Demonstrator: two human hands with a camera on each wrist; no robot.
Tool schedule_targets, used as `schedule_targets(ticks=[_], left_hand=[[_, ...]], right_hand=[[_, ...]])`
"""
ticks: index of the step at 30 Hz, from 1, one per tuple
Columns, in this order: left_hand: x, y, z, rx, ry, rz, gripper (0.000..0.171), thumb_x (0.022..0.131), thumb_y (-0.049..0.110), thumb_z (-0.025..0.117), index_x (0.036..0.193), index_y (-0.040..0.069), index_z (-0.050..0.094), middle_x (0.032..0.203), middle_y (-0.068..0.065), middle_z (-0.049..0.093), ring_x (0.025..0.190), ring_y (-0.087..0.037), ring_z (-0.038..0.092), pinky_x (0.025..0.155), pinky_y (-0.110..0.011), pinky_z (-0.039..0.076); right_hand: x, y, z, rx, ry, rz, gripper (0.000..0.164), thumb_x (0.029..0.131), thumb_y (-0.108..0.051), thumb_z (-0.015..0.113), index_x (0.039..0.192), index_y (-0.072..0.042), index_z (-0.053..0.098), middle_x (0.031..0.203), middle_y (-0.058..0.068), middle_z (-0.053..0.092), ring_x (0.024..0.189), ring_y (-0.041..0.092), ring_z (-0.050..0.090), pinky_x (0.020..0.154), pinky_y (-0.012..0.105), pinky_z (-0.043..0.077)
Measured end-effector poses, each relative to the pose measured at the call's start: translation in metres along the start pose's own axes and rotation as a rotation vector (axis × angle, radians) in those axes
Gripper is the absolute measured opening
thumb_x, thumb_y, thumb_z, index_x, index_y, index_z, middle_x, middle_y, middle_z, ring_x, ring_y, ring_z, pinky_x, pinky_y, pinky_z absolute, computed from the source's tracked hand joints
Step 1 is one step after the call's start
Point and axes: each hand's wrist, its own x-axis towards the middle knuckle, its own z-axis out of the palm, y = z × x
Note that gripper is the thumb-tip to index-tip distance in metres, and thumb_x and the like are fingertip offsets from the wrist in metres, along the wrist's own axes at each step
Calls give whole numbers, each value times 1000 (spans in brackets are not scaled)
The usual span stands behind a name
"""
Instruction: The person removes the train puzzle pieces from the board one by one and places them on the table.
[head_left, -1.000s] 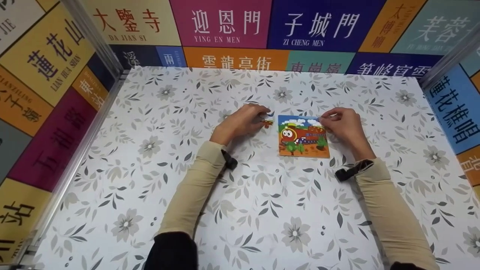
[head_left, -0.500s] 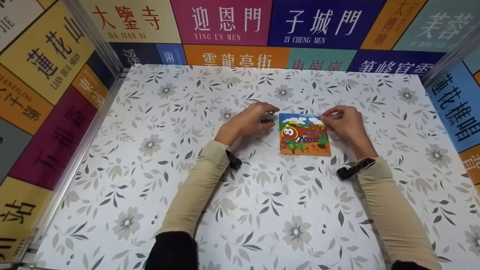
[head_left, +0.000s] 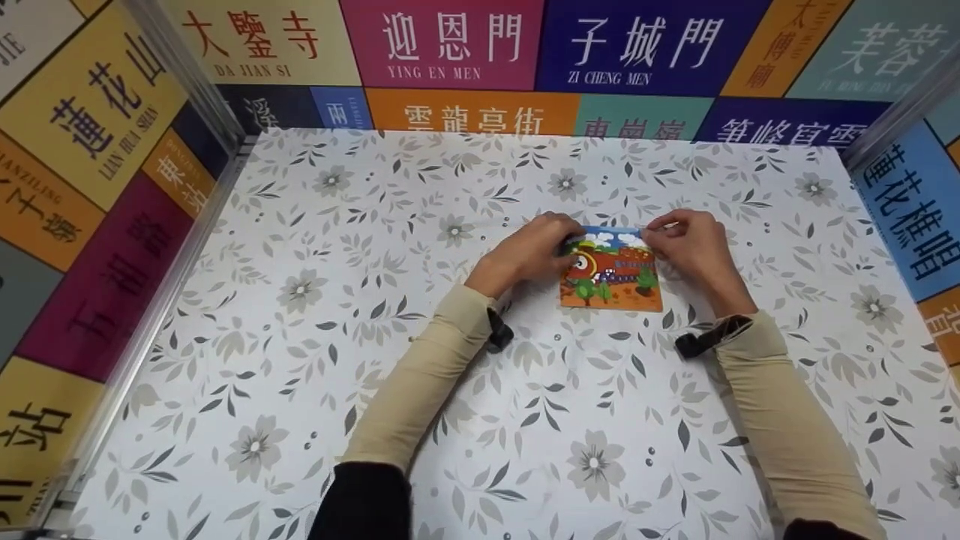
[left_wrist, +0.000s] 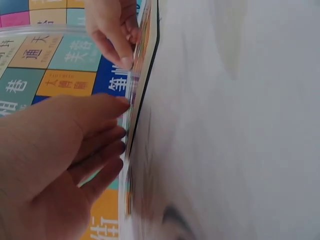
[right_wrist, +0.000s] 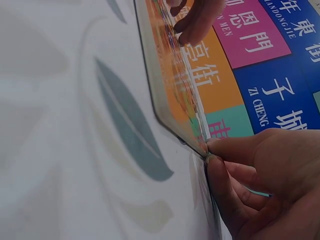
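Observation:
A small square picture board (head_left: 615,281), printed with a red cartoon train under a blue sky, lies on the table. In the wrist views it looks thick at the edge, with a glossy, clear film-like layer over its face. My right hand (head_left: 690,240) pinches its upper right corner between thumb and index finger, as the right wrist view shows at the board's corner (right_wrist: 200,147). My left hand (head_left: 529,251) reaches over the upper left part and covers some of the train's face. In the left wrist view its fairly straight fingers (left_wrist: 107,170) are at the board's edge.
A white tablecloth (head_left: 300,390) with grey flowers and leaves covers the table. Colourful panels (head_left: 450,45) with large characters stand along the back and both sides. Small black wrist cameras (head_left: 697,343) sit at both cuffs.
My left hand has moved right, from beside the board to over its upper left part. A small colourful bit seen by the left fingers earlier is now hidden. My right hand stays at the corner.

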Motion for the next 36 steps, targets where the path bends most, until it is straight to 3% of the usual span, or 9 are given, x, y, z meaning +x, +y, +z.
schedule_targets(ticks=[10,21,27,36], left_hand=[[16,14,8,102,42,-73,39,106,35,72,135,10,72,134,-8,65,124,-22,60,110,-35,51],[21,24,10,121,61,-138,41,103,39,76,134,12,74,131,-7,67,122,-23,61,106,-38,53],[22,30,9,129,49,-165,42,102,41,77,133,13,75,128,-5,66,117,-21,60,101,-38,54],[26,32,7,154,16,-167,43,102,42,77,132,13,74,127,-6,65,114,-20,60,99,-37,54]], right_hand=[[2,-1,0,16,-30,55,41,100,-44,78,126,-12,75,103,6,75,87,16,68,70,26,52],[3,-1,-1,21,-33,51,40,100,-43,78,126,-12,75,103,7,75,85,15,69,68,25,52],[4,1,-1,10,1,0,38,99,-41,80,119,-9,78,91,2,75,74,10,67,64,23,51],[2,1,-1,9,-19,28,39,100,-42,78,123,-11,76,102,7,72,86,17,65,69,24,50]])
